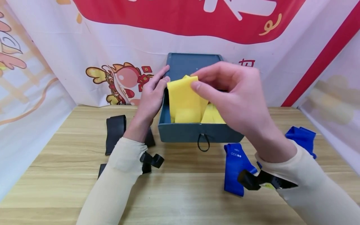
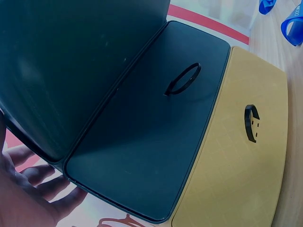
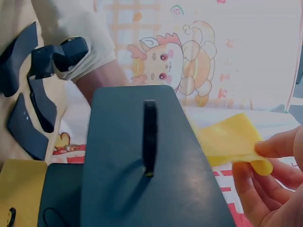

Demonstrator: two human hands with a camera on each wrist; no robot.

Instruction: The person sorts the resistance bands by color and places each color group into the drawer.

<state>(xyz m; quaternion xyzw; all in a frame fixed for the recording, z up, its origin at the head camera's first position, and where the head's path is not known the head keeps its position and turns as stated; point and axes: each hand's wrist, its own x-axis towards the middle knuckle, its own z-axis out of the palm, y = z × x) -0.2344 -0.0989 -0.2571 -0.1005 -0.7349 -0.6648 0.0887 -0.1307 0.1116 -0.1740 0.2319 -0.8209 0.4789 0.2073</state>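
Observation:
My right hand (image 1: 239, 93) pinches a folded yellow resistance band (image 1: 182, 97) between thumb and fingers, above an opened dark blue-green box (image 1: 180, 132). In the right wrist view the band (image 3: 227, 139) stretches from the fingertips toward the box (image 3: 189, 189). More yellow band (image 1: 212, 115) lies inside the box. Its lid (image 1: 194, 62) stands raised at the back. My left hand (image 1: 150, 97) rests at the box's left edge near the lid, fingers loosely extended. The left wrist view shows those fingers (image 2: 42, 184) at a dark panel's edge.
Blue bands, one marked "Light" (image 1: 234, 168) and another (image 1: 301, 139), lie on the wooden table (image 1: 180, 200) at right. Black bands (image 1: 115, 132) lie at left, partly behind the left arm. A black loop (image 1: 203, 143) hangs on the box front. A printed cloth (image 1: 135, 40) backs the table.

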